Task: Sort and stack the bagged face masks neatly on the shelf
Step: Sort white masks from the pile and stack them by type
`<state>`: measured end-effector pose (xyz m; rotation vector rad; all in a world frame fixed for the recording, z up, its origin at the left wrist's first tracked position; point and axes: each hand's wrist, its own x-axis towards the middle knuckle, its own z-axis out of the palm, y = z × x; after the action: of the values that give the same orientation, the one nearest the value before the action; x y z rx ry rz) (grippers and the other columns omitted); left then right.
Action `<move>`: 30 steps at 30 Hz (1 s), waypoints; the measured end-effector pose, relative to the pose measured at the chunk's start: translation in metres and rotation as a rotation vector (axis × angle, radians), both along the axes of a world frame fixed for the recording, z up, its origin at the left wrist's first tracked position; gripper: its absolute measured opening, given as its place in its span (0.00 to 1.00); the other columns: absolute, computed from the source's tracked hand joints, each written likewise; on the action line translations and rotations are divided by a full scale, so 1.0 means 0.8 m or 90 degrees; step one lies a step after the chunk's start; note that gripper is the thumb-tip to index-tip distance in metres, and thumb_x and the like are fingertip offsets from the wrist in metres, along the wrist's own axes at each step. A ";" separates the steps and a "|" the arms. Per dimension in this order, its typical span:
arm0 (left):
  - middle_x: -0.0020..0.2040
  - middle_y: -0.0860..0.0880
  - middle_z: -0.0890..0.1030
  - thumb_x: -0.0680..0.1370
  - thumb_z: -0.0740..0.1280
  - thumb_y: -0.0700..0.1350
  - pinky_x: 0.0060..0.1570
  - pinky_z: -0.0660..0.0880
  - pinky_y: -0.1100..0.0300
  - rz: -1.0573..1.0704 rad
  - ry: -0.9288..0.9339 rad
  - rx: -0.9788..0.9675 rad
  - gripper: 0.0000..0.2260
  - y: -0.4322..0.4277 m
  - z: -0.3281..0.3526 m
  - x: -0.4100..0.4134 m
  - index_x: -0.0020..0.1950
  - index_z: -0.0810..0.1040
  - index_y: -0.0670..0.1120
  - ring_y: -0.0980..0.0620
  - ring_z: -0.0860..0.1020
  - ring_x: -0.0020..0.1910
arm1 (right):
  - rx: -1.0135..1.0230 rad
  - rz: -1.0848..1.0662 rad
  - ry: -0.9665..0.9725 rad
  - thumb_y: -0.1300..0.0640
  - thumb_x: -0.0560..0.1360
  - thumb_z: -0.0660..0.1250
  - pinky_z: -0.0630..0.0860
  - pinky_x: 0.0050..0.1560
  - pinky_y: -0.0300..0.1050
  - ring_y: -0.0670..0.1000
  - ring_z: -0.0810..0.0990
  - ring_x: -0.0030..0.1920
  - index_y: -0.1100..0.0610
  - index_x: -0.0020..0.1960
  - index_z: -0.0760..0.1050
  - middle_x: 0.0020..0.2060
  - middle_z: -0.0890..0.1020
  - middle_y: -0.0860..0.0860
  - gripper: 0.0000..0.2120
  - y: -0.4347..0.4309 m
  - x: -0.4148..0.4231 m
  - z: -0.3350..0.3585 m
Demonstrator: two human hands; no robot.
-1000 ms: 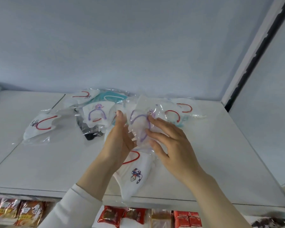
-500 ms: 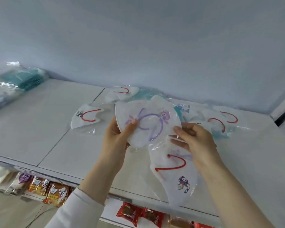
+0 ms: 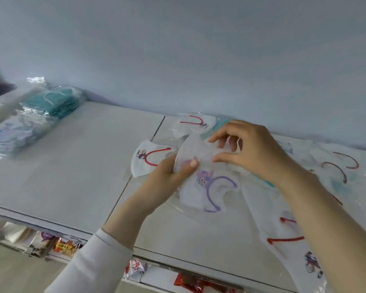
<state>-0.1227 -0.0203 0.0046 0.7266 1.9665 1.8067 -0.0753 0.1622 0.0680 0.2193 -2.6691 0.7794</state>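
Both my hands hold bagged white masks with purple ear loops [image 3: 207, 182] above the white shelf [image 3: 82, 166]. My left hand [image 3: 169, 178] grips their left edge, thumb on top. My right hand [image 3: 247, 149] pinches the upper edge between thumb and fingers. A bagged white mask with a red loop [image 3: 148, 157] lies just left of my left hand, another [image 3: 195, 123] behind it. More red-loop bagged masks [image 3: 338, 168] lie scattered at the right, and one [image 3: 287, 240] hangs under my right forearm.
At the far left of the shelf sit a stack of teal bagged masks [image 3: 53, 102] and a stack of white-blue ones [image 3: 15, 132]. A blue-grey wall [image 3: 178, 49] backs the shelf. Snack packets [image 3: 66, 246] fill the lower shelf below the front edge.
The view has swung left, bringing the sorted stacks into sight. My right hand has moved up onto the top edge of the purple-loop masks, and the masks have turned in my hands.
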 end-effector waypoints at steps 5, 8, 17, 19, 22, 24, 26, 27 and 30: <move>0.38 0.56 0.84 0.76 0.68 0.43 0.42 0.77 0.64 0.107 -0.031 0.004 0.02 -0.010 -0.015 -0.009 0.48 0.79 0.49 0.59 0.82 0.39 | -0.134 -0.087 0.111 0.56 0.65 0.77 0.67 0.44 0.26 0.45 0.76 0.45 0.52 0.58 0.73 0.49 0.79 0.51 0.24 0.011 -0.022 -0.028; 0.34 0.56 0.82 0.78 0.65 0.43 0.35 0.74 0.67 0.270 -0.097 0.079 0.04 -0.030 -0.021 -0.029 0.48 0.79 0.46 0.59 0.79 0.34 | -0.019 -0.283 -0.087 0.48 0.64 0.77 0.68 0.60 0.40 0.53 0.73 0.62 0.55 0.66 0.69 0.62 0.75 0.53 0.35 0.050 -0.023 -0.052; 0.40 0.49 0.82 0.79 0.64 0.45 0.45 0.76 0.55 0.318 -0.188 0.123 0.06 -0.023 -0.016 -0.038 0.46 0.79 0.48 0.50 0.80 0.41 | 0.119 -0.263 -0.111 0.47 0.70 0.71 0.71 0.52 0.42 0.51 0.77 0.56 0.53 0.62 0.75 0.58 0.79 0.50 0.22 0.059 -0.016 -0.081; 0.41 0.48 0.82 0.79 0.64 0.45 0.46 0.75 0.54 0.327 -0.201 0.123 0.05 -0.019 -0.015 -0.039 0.46 0.79 0.47 0.48 0.79 0.42 | 0.046 -0.282 -0.033 0.52 0.71 0.71 0.71 0.49 0.37 0.52 0.79 0.51 0.56 0.59 0.78 0.53 0.82 0.51 0.18 0.070 -0.012 -0.074; 0.43 0.46 0.81 0.79 0.64 0.46 0.46 0.76 0.51 0.333 -0.213 0.107 0.05 -0.011 -0.017 -0.041 0.46 0.78 0.47 0.45 0.79 0.45 | -0.102 -0.315 0.086 0.55 0.72 0.70 0.65 0.41 0.21 0.46 0.77 0.45 0.59 0.54 0.79 0.45 0.79 0.47 0.13 0.085 -0.003 -0.049; 0.44 0.46 0.82 0.78 0.65 0.46 0.51 0.76 0.49 0.305 -0.230 0.091 0.05 -0.002 -0.017 -0.041 0.48 0.79 0.47 0.45 0.80 0.46 | -0.197 -0.271 0.113 0.54 0.72 0.69 0.65 0.42 0.19 0.39 0.77 0.45 0.54 0.52 0.78 0.45 0.79 0.43 0.09 0.092 0.011 -0.034; 0.44 0.47 0.83 0.78 0.64 0.46 0.50 0.77 0.52 0.240 -0.248 0.079 0.08 0.011 -0.013 -0.035 0.52 0.79 0.45 0.47 0.81 0.44 | -0.224 -0.133 0.078 0.49 0.71 0.67 0.67 0.50 0.20 0.32 0.76 0.51 0.47 0.52 0.78 0.49 0.79 0.36 0.10 0.088 0.024 -0.025; 0.43 0.48 0.84 0.79 0.64 0.47 0.46 0.79 0.56 0.195 -0.262 0.079 0.10 0.019 -0.009 -0.030 0.54 0.79 0.43 0.49 0.82 0.42 | -0.182 -0.056 0.070 0.46 0.71 0.66 0.67 0.56 0.24 0.33 0.75 0.56 0.45 0.53 0.78 0.52 0.79 0.34 0.11 0.086 0.029 -0.025; 0.44 0.47 0.85 0.79 0.60 0.52 0.40 0.79 0.61 0.045 -0.298 0.092 0.16 0.036 0.002 -0.013 0.54 0.79 0.42 0.51 0.83 0.41 | 0.076 0.094 0.093 0.43 0.74 0.62 0.67 0.65 0.42 0.50 0.72 0.64 0.50 0.54 0.80 0.58 0.79 0.44 0.16 0.089 0.037 -0.039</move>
<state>-0.1331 0.0088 0.0062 0.2398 1.5851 1.9578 -0.0455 0.2330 0.0371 0.4898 -2.5841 0.6217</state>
